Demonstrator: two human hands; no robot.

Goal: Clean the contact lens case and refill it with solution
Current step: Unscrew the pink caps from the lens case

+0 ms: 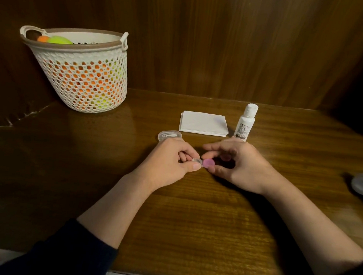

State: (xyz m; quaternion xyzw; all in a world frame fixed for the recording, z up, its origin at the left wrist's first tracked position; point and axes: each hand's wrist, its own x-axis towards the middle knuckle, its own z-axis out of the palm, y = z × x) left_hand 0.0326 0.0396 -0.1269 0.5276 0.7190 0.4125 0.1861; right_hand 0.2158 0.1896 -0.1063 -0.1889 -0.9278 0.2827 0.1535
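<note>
Head view shows both hands meeting over the middle of the wooden table (192,223), where the left hand (166,159) pinches the clear end of the contact lens case (203,162) and the right hand (238,164) curls its fingers around the pink cap (208,163). Just beyond the hands lie a clear plastic lid (169,135), a folded white tissue (203,123) and, to its right, the upright solution bottle (246,122). A white perforated basket (82,71) holding coloured balls stands far left.
</note>
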